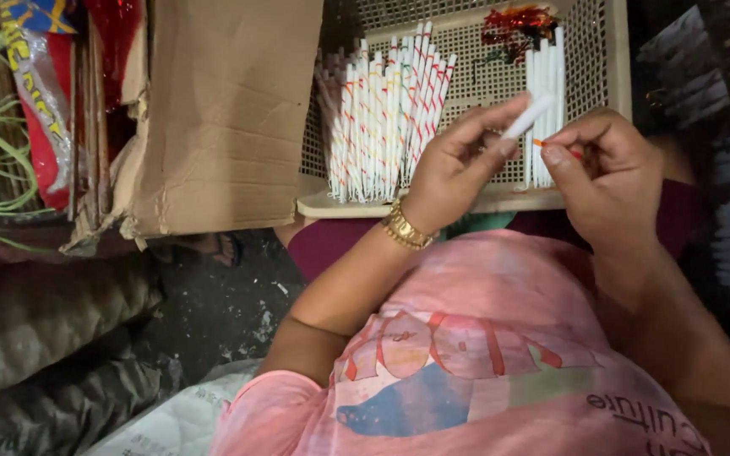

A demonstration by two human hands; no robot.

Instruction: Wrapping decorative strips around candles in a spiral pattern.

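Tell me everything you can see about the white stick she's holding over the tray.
The white stick is a thin, straight tube, plain white, probably rolled paper. It lies tilted, its upper end pointing up and right. The left hand pinches its lower end between thumb and fingers. The right hand brings a thin orange strip up to it just below its middle. It hangs above the mesh tray, in front of a row of similar plain white sticks.

Two hands, the left hand (454, 165) and the right hand (606, 173); one tray (610, 51); one cardboard box (221, 110); one gold bracelet (405, 228); too many white sticks (386, 110) to count
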